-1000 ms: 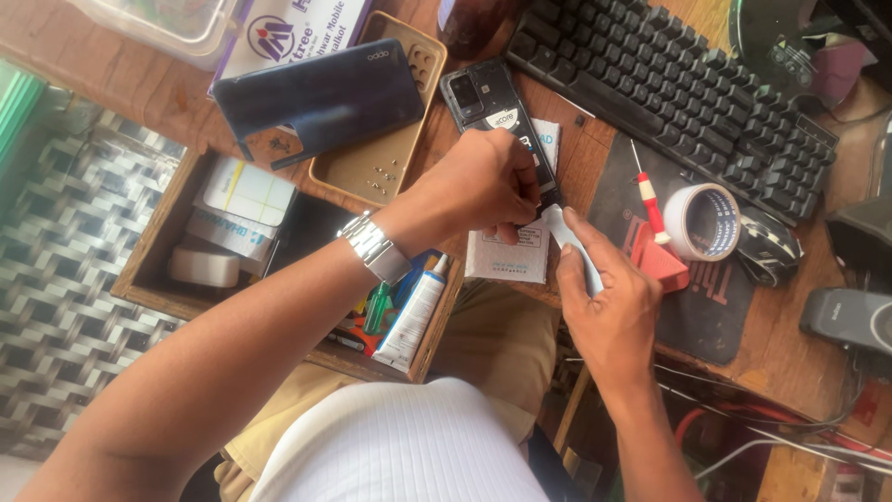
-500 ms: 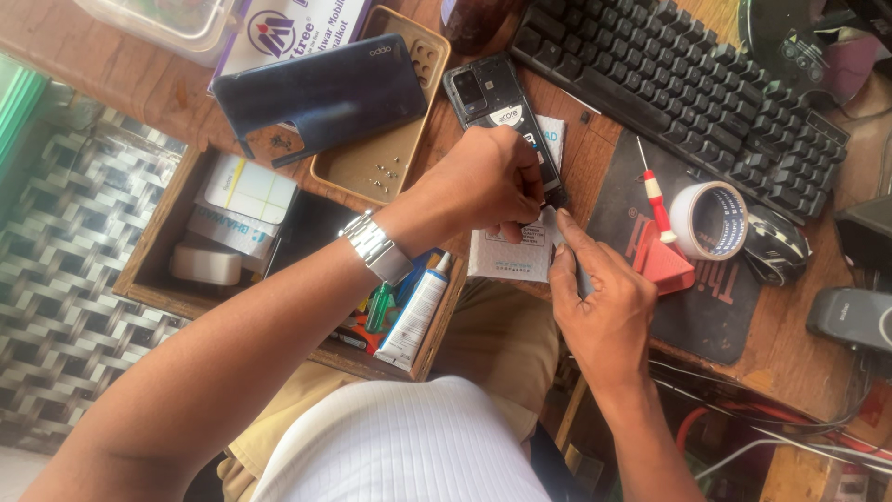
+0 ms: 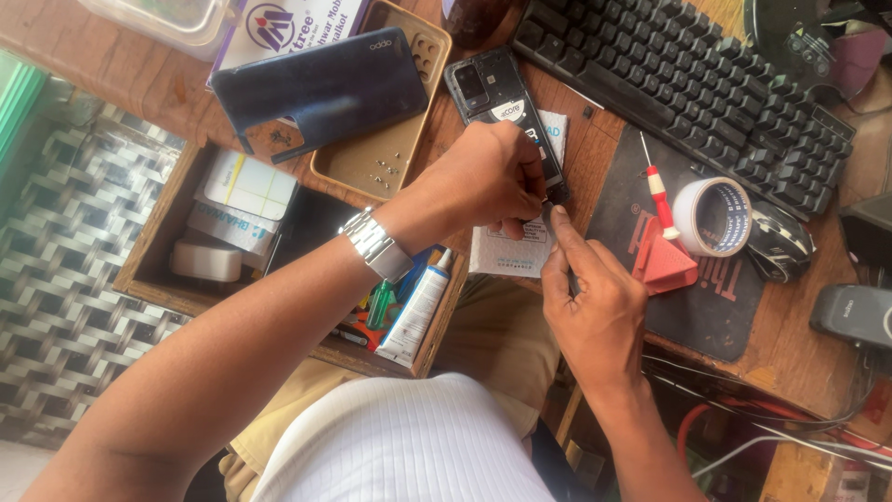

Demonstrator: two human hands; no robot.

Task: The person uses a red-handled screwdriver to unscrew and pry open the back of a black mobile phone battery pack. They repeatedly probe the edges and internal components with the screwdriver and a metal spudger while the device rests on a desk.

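1. Head view: the opened phone (image 3: 497, 98), back cover off, lies on the worktop (image 3: 595, 163), long axis running from 11 o'clock down to 5 o'clock.
2. My left hand (image 3: 483, 177) rests over its lower end, fingers curled shut and pinching the phone's bottom edge.
3. My right hand (image 3: 595, 307) comes up from 5 o'clock; its forefinger touches that same lower corner, the grip nearly closed. Whether it holds a small tool I cannot tell.
4. The left hand is nearer the phone body.
5. At 3 o'clock lie a red screwdriver (image 3: 658, 186) and a tape roll (image 3: 714, 216).
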